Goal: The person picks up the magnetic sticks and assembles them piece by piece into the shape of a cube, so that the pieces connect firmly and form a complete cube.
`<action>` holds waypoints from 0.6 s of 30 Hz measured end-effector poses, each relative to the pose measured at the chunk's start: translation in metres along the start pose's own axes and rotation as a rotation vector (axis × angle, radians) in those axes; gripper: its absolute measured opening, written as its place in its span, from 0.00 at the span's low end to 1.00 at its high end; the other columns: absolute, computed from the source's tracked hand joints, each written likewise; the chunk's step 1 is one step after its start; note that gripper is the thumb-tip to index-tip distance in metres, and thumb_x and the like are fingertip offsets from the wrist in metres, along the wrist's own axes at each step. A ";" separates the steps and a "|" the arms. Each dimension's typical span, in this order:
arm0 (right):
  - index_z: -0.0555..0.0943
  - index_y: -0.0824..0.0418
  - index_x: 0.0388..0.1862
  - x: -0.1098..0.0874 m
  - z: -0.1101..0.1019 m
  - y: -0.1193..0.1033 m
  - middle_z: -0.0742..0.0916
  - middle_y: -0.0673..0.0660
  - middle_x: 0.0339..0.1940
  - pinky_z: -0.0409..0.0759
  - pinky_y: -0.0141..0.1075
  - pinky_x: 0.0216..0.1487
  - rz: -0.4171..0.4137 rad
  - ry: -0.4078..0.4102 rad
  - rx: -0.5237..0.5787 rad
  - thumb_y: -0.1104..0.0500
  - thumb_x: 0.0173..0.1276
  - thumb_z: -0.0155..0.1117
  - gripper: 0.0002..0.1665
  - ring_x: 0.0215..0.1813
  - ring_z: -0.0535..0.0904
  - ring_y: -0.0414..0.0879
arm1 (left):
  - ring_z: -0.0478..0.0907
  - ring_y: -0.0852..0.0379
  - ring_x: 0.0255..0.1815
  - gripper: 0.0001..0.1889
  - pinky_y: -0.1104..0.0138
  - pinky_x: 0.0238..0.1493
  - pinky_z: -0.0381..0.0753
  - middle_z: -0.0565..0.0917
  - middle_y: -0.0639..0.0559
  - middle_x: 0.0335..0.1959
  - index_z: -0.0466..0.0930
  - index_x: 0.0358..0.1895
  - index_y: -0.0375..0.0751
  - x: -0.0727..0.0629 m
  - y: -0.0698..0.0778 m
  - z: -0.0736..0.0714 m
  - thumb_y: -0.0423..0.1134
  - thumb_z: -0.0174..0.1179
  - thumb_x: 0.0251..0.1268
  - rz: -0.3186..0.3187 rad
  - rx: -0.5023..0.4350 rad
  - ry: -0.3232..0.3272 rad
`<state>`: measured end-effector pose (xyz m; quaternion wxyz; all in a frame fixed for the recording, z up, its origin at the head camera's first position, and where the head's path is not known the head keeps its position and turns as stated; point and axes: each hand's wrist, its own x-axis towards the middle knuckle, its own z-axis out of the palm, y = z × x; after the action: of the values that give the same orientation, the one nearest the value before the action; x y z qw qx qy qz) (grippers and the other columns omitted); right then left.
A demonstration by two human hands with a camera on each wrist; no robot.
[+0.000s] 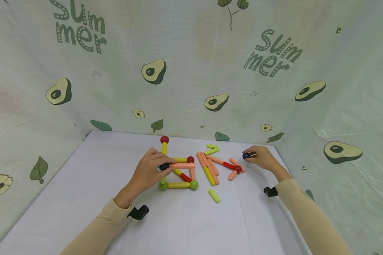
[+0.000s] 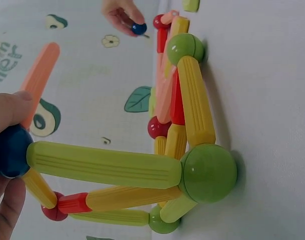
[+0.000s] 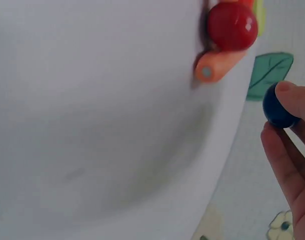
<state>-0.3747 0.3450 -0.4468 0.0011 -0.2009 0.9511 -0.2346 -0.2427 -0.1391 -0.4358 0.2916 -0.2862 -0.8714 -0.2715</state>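
My left hand (image 1: 148, 167) grips a dark blue ball (image 2: 11, 151) at an upper corner of a frame built from rods and balls. A salmon rod (image 1: 182, 165) sticks out sideways from that ball, and a lime rod (image 2: 105, 165) links it to a green ball (image 2: 209, 172) on the table. Off to the right, my right hand (image 1: 262, 157) pinches a second dark blue ball (image 3: 277, 109) between thumb and fingertips, held above the table. Near that hand lies a red ball (image 1: 238, 169) with several rods attached.
Loose salmon rods (image 1: 210, 166) lie right of the frame. Two short lime rods (image 1: 212, 151) are behind them, and another lime rod (image 1: 214, 195) lies in front. A printed cloth (image 1: 185, 106) hangs behind the white table (image 1: 191, 226).
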 end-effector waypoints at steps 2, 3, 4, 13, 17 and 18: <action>0.87 0.66 0.60 -0.002 0.000 -0.018 0.90 0.61 0.54 0.87 0.52 0.57 -0.046 0.007 0.026 0.65 0.68 0.77 0.21 0.54 0.88 0.57 | 0.71 0.56 0.44 0.13 0.65 0.40 0.77 0.91 0.58 0.40 0.94 0.44 0.50 0.000 0.000 0.001 0.42 0.83 0.56 0.003 -0.001 0.001; 0.87 0.65 0.60 -0.003 0.001 -0.027 0.90 0.60 0.53 0.87 0.51 0.56 -0.072 0.014 0.037 0.65 0.68 0.78 0.21 0.53 0.88 0.56 | 0.71 0.56 0.44 0.13 0.65 0.40 0.78 0.91 0.57 0.40 0.94 0.44 0.50 0.001 0.000 0.001 0.42 0.83 0.56 0.004 -0.003 0.002; 0.88 0.64 0.59 -0.004 0.002 -0.038 0.90 0.59 0.53 0.88 0.50 0.56 -0.094 0.019 0.051 0.65 0.67 0.78 0.21 0.52 0.88 0.55 | 0.71 0.56 0.44 0.13 0.65 0.40 0.78 0.91 0.57 0.40 0.94 0.44 0.50 0.001 0.001 0.001 0.41 0.83 0.55 0.004 -0.005 0.001; 0.88 0.59 0.57 -0.020 0.022 -0.129 0.90 0.54 0.53 0.88 0.47 0.54 -0.275 0.057 0.266 0.66 0.65 0.80 0.21 0.51 0.89 0.48 | 0.71 0.57 0.44 0.13 0.65 0.41 0.78 0.91 0.57 0.40 0.94 0.44 0.50 0.001 0.001 0.002 0.41 0.84 0.55 0.009 -0.001 -0.003; 0.88 0.58 0.59 -0.026 0.033 -0.161 0.90 0.53 0.55 0.89 0.46 0.53 -0.352 0.063 0.337 0.66 0.65 0.80 0.23 0.51 0.89 0.45 | 0.71 0.56 0.44 0.13 0.65 0.40 0.78 0.91 0.57 0.40 0.94 0.44 0.49 0.002 0.002 0.003 0.41 0.83 0.55 0.013 0.001 -0.005; 0.87 0.58 0.59 -0.027 0.036 -0.168 0.90 0.52 0.55 0.88 0.46 0.53 -0.366 0.063 0.350 0.66 0.65 0.80 0.23 0.51 0.89 0.45 | 0.71 0.56 0.44 0.13 0.65 0.40 0.77 0.91 0.57 0.40 0.94 0.44 0.50 0.002 0.003 0.003 0.41 0.83 0.55 0.011 0.000 -0.005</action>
<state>-0.2818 0.2035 -0.4065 -0.0362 -0.3590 0.8433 -0.3983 -0.2434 -0.1347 -0.4356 0.2908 -0.2916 -0.8706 -0.2692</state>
